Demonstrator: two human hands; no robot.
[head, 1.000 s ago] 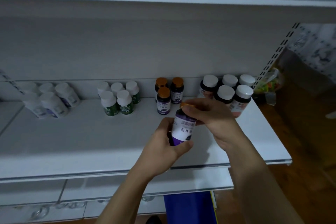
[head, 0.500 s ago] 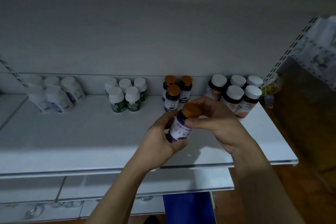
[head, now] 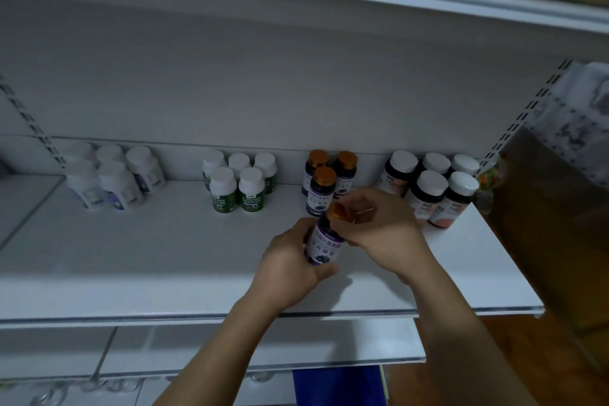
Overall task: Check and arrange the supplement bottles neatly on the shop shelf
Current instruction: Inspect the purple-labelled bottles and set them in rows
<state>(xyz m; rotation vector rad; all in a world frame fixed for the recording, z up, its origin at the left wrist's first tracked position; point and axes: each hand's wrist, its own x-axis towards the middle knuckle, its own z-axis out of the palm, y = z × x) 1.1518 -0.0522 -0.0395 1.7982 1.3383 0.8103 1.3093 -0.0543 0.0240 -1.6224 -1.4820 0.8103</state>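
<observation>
my left hand (head: 290, 269) wraps the round purple-labelled bottle (head: 324, 242) (smooth dark plastic) above the white shelf (head: 164, 250), my right hand (head: 382, 227) pinches its ridged orange cap (head: 339, 212), just before three matching orange-capped bottles (head: 324, 180).

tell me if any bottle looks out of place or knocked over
Nothing is tipped or spilled. Only the purple bottle is off the shelf, tilted, left hand round its body, right hand at its orange cap.
</observation>
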